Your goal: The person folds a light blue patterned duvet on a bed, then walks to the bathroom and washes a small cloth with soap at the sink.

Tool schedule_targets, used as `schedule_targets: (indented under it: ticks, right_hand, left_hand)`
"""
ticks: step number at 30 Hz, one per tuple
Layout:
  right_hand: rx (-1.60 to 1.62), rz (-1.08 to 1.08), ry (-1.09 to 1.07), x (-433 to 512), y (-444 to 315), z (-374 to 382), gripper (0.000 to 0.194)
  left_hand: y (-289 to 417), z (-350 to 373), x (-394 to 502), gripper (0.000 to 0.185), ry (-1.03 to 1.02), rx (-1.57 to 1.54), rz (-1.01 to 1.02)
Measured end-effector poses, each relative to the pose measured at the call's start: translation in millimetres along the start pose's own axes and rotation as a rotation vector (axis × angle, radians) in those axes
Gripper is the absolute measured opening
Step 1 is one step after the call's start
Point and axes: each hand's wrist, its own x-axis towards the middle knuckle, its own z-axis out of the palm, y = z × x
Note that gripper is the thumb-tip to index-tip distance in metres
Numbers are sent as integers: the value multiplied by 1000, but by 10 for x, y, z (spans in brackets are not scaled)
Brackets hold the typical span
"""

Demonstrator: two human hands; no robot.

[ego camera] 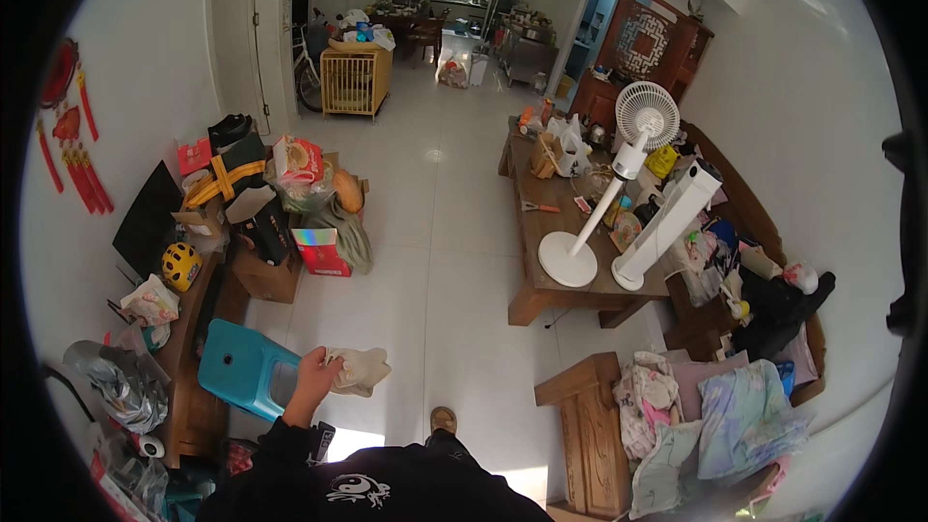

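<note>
My left hand grips a crumpled beige cloth by its left edge, and the rest of it sticks out over the floor. Just left of that hand stands a teal plastic stool, partly covered by my forearm. My right hand is out of view. Below the cloth, my black top with a white printed emblem fills the bottom of the picture. One brown shoe shows on the tiled floor before me.
On the right, a wooden table carries a white pedestal fan and a white tower fan. Behind it is a wooden sofa piled with clothes. Cardboard boxes and bags crowd the left, beside a low cabinet. A bamboo crate stands farther off.
</note>
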Motion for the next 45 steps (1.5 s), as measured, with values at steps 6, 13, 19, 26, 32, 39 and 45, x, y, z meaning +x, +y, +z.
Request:
schedule_targets:
  ticks: [6, 13, 19, 26, 32, 39, 45]
  right_hand:
    - [-83, 23, -53, 1074, -972, -1015, 72]
    - [-78, -235, 115, 2491, -2424, -1877, 88]
    - [-67, 42, -15, 2828, -4478, -2596, 88]
    - [7, -18, 46, 3139, -7111, -3333, 88]
    - [-31, 0, -1, 4184, -8717, -3849, 88]
    - [-181, 72, -85, 5268, -10564, -4914, 88]
    - [59, -110, 105, 5921, -12799, -5994, 86]
  left_hand:
    - [336, 272, 1235, 9, 227, 45, 32]
    - [380, 349, 2809, 10, 393, -41, -5]
    - [407, 501, 4880, 9, 384, 50, -139]
    - [1291, 1078, 7446, 20, 297, 334, 253]
    - [1614, 1569, 9508, 13, 223, 198, 212]
    - [1926, 1717, 11485, 19, 476, 123, 201]
    - [2101, 1662, 12993, 15, 648, 155, 232]
